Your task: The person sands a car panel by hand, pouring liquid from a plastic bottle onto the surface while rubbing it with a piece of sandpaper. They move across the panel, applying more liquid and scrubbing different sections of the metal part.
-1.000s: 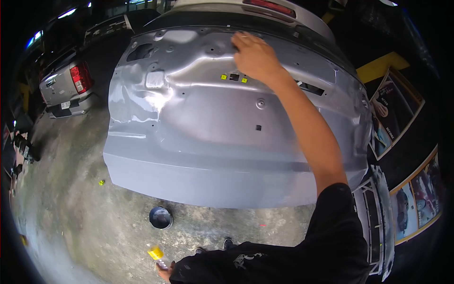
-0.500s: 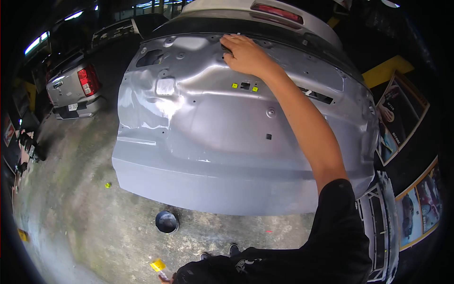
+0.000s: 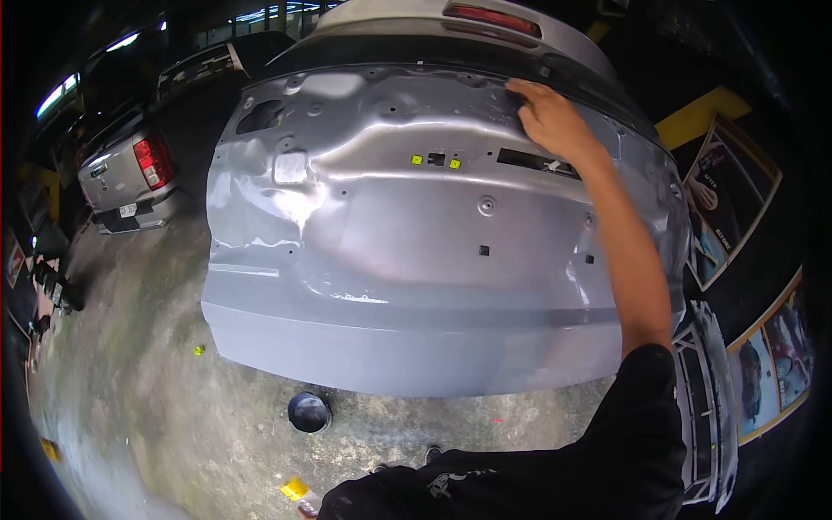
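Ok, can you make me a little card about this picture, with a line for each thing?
Right hand: against the upper part of a big grey car panel; can't tell what's under the fingers
Panel marks: several holes, two yellow squares
Bucket: on the floor
Bottle: yellow and clear, bottom of the picture, only partly showing
Left side: silver truck

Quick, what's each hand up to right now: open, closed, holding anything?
Left hand: seems closed on a bottle, though mostly hidden.
Right hand: partly curled at the silver panel; whether it holds anything cannot be told.
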Motion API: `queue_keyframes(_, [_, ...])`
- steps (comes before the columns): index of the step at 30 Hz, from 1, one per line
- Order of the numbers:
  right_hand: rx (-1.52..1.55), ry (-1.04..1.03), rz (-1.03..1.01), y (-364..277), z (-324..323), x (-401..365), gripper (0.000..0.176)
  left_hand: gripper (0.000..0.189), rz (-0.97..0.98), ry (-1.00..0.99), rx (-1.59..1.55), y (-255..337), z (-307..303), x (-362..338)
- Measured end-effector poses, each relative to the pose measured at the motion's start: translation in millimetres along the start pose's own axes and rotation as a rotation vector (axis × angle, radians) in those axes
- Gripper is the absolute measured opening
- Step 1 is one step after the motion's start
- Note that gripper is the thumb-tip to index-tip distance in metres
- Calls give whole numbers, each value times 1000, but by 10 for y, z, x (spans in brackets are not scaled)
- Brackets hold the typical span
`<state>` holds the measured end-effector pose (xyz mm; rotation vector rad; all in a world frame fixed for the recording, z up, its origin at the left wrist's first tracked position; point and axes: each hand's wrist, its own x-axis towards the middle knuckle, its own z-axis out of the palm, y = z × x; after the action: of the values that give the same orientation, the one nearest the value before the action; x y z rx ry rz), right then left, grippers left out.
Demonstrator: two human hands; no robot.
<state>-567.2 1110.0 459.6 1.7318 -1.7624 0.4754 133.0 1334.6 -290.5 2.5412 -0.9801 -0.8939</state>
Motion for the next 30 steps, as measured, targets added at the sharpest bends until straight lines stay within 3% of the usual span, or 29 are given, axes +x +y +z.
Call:
queue_keyframes(2, [12,23,24,201,-7,-130,52,128,-27,-24,9,-76,-262,-27])
queue_keyframes(4, [19,47,53,272,84,-155,52,130,-62,-58,35,214,-888,-280])
queue_keyframes(5, [72,70,14,267,158,-115,53,119,105,172,-333,737,-1345,-666])
queue_keyframes(6, [124,93,-26,182,176,-76,54,120,254,321,-237,961,-1615,-639])
queue_keyframes(7, [170,81,-54,45,263,-15,51,99,584,471,-542,618,-1481,415])
queue_keyframes(11, [-4,17,-169,-736,473,297,53,96,1021,556,-311,2842,-3360,-325])
queue_keyframes(13, [-13,49,-190,-686,532,285,54,95,1234,709,-122,3938,-3929,-994])
queue_keyframes(15, [-102,73,-229,-560,520,167,55,93,1451,711,5,4889,-4268,-1621])
queue_keyframes(19, [-90,72,-58,144,269,-286,53,91,1771,816,174,6419,-4267,-3014])
queue_keyframes(21, [-90,110,15,652,168,-539,55,89,1892,1076,394,7096,-4140,-3442])
queue_keyframes(22, [-70,124,45,799,147,-610,57,92,1831,1038,506,7354,-4051,-3785])
queue_keyframes(24, [-108,129,67,804,169,-641,58,99,2002,1289,624,7948,-3909,-4131])
queue_keyframes(26, [-145,136,96,757,206,-655,59,43,2004,1234,810,7675,-3963,-5045])
queue_keyframes(28, [-132,146,45,530,282,-549,61,37,2153,1284,842,7777,-3955,-5258])
queue_keyframes(30, [-123,136,10,241,332,-383,61,36,2080,1351,885,7913,-3853,-5414])
